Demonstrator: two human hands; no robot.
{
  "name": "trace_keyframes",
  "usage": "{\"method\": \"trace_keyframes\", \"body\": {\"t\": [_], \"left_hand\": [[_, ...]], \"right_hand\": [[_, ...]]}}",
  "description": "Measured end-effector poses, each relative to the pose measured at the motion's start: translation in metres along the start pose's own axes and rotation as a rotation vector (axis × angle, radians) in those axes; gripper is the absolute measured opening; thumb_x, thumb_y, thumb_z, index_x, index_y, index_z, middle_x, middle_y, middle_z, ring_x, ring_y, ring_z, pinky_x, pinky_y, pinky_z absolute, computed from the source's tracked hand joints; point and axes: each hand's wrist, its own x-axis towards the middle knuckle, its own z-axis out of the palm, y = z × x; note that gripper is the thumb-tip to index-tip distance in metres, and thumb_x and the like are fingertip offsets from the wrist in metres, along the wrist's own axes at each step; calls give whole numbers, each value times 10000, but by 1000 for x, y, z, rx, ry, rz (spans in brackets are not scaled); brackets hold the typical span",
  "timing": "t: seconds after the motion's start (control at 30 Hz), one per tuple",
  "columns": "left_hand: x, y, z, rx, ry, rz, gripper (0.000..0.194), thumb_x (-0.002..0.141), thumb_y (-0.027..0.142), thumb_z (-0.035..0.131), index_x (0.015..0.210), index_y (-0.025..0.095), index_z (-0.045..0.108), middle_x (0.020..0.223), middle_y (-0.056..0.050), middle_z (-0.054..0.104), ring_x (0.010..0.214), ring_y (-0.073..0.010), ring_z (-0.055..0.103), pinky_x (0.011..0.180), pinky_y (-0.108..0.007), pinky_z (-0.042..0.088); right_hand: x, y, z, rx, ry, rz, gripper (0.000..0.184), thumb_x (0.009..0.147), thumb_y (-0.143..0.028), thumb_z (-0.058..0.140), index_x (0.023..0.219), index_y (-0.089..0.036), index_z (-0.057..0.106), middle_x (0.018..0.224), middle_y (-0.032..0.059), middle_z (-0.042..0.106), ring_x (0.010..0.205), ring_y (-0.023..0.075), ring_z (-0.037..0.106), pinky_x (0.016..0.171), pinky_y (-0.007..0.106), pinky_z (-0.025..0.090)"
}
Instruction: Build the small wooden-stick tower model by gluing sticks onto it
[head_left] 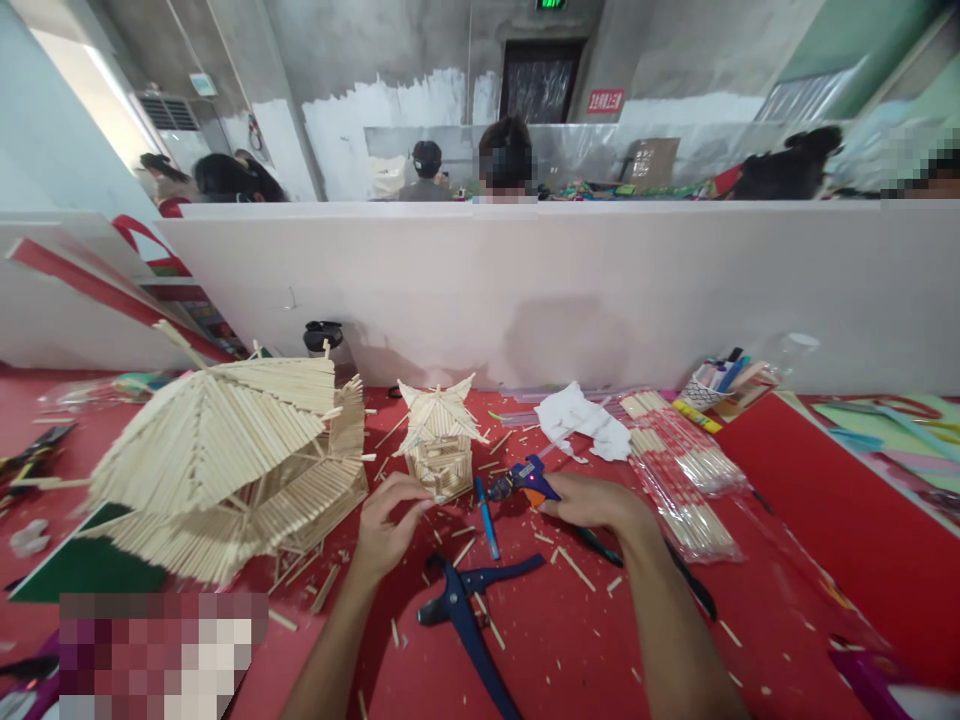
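Note:
In the head view my right hand [589, 498] is wrapped round a blue hot glue gun [529, 476] with a small red light. Its nozzle points left, towards a small pavilion model [441, 425] made of thin wooden sticks. At that model's front lower edge my left hand [390, 520] is closed in a pinch; whatever lies between the fingertips is too small to make out. A blue pen [487, 520] lies between the hands. Nearer to me rests a dark blue hand cutter [461, 600] with spread handles.
A larger stick-built pavilion [217, 450] stands left. Bagged wooden sticks [686, 480], crumpled white paper [585, 422], a pen holder [709, 385] and a red board [832, 510] lie right. Stick scraps dot the red table [585, 650]. A white partition [450, 290] rises behind, with people beyond.

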Motion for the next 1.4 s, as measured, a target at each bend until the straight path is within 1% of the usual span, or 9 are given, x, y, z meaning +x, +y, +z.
{"method": "trace_keyframes", "body": {"t": [0.17,0.33,0.43,0.53,0.6,0.73,0.87,1.07,1.4], "left_hand": [[-1,-6,4,19,64,-23,82,865,241,708,799,193,713,771,-15,705,730,-148,662,711,-273,533],[-1,-8,7,-13,104,-22,68,843,221,731,795,195,692,758,-5,700,719,-146,665,701,-268,535],[-1,-4,8,-50,72,0,66,838,206,742,791,194,697,759,-9,706,722,-148,670,699,-267,536],[-1,1,10,-91,9,-1,94,842,230,745,770,188,700,745,-23,712,708,-154,670,691,-275,540],[-2,5,13,-120,-35,-11,113,845,239,745,756,186,698,735,-27,713,700,-154,670,684,-275,540],[-4,9,17,-161,-81,-25,106,852,202,731,755,189,692,744,-23,716,710,-150,676,686,-266,536],[-5,7,18,-170,-50,-46,127,824,181,755,730,188,670,733,-10,707,700,-141,669,685,-256,530],[-8,5,16,-154,-25,-136,78,849,220,724,789,195,680,785,-20,722,757,-159,681,741,-279,540],[-14,-6,19,-141,29,-301,190,812,326,769,812,186,641,789,-10,680,760,-160,651,760,-285,529]], "right_hand": [[0,-40,-6,-185,-125,307,276,900,-362,630,1086,-172,704,1154,152,730,1034,295,702,808,319,500],[-1,-62,-5,-206,-148,366,206,877,-277,673,1044,-162,709,1098,138,739,939,262,719,714,278,473],[-10,-67,-9,-224,-13,240,176,879,-283,677,1008,-163,693,1033,129,735,948,269,695,738,295,456],[-19,-80,-13,-148,201,-108,126,919,-242,624,1034,-206,660,975,69,718,902,225,668,749,299,444],[-19,-95,-11,-90,251,-297,105,938,-224,612,1036,-220,651,948,39,702,830,189,655,710,284,444],[-8,-118,4,-174,285,-545,128,949,-186,632,1069,-216,665,1054,41,681,885,178,664,729,277,472],[2,-122,15,-279,307,-605,120,951,-105,610,964,-192,692,977,23,679,837,150,658,699,255,481],[7,-114,18,-295,364,-655,140,974,-139,594,1056,-197,692,990,34,665,911,150,643,760,251,513],[15,-110,25,-316,403,-621,124,996,-167,558,1027,-184,676,999,46,635,880,150,629,720,246,501]]}}
